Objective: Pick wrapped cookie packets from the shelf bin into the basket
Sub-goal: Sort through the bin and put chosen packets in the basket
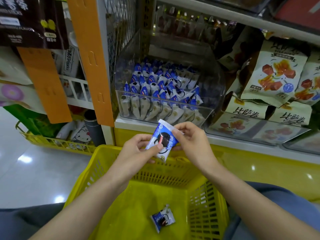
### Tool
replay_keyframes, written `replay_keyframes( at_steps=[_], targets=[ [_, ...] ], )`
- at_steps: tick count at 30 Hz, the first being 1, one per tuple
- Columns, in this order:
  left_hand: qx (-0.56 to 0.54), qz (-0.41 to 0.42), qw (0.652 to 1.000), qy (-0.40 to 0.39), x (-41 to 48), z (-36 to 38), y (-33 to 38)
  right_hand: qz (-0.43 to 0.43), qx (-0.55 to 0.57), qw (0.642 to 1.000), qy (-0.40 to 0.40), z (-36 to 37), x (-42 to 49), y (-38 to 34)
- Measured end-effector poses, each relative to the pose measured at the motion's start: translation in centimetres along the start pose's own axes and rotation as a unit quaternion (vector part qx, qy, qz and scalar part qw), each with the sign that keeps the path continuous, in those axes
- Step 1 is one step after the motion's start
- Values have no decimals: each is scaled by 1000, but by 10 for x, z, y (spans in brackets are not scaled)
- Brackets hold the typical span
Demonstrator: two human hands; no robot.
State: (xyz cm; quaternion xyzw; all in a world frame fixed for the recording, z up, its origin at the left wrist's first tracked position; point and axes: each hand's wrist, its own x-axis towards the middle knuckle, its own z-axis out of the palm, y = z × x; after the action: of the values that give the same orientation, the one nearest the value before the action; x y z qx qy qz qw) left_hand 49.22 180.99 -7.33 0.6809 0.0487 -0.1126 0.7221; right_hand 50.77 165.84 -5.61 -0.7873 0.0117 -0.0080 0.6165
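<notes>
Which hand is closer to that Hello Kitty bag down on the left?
Left. The left hand, gripping the cookie packet, is right of the Hello Kitty bag; the right hand sits further right, across the packet.

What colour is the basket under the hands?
Bright yellow basket, seen best in the head view.

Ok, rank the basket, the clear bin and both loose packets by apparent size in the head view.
1. basket
2. clear bin
3. held packet
4. packet in the basket, which looks smaller, but that is likely just distance.
</notes>
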Motion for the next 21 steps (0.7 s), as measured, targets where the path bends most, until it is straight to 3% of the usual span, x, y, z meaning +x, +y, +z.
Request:
replay_keyframes(
  at_steps=[4,9,13,21],
  targets=[
    [-51,33,996,68,1,-6,4,88,102,990,-41,-1,0,-7],
    [17,75,996,53,2,-14,13,97,-22,973,-206,-8,-5,-13],
    [-20,54,998,21,-1,-12,16,91,-26,975,-199,-10,-4,-12],
    [19,56,996,61,1,-18,17,81,-35,980,-177,-6,-3,-4]
  ],
)
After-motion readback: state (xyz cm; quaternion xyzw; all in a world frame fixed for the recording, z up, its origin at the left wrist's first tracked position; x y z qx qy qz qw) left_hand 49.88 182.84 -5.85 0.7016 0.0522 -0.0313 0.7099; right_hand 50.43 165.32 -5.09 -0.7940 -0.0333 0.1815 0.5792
